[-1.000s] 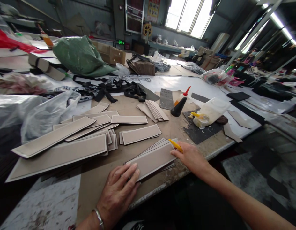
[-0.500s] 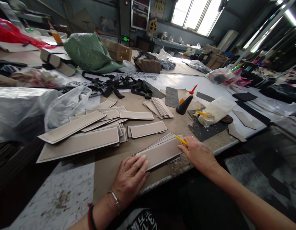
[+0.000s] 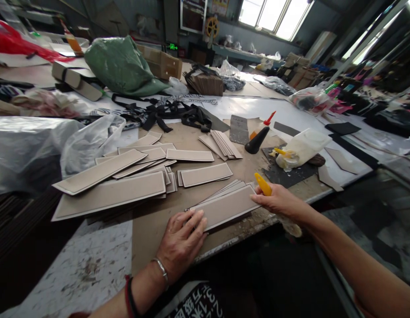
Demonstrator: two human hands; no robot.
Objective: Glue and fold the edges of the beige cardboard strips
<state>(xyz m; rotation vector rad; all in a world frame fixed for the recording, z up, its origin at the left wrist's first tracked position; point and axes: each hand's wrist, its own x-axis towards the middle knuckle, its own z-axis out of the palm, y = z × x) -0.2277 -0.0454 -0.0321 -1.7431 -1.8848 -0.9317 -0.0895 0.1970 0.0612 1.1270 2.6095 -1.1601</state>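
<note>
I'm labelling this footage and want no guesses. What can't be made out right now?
Head view, middle of the yellow-handled brush: hidden by the right hand.
Head view, how many pieces lie under the top panel: covered by it and the left hand.
Head view, contents of the green bag: hidden by its opaque side.
Head view, marks on the grey plate: too small.
Head view, rest of the printed cloth: cut off by the bottom edge.
</note>
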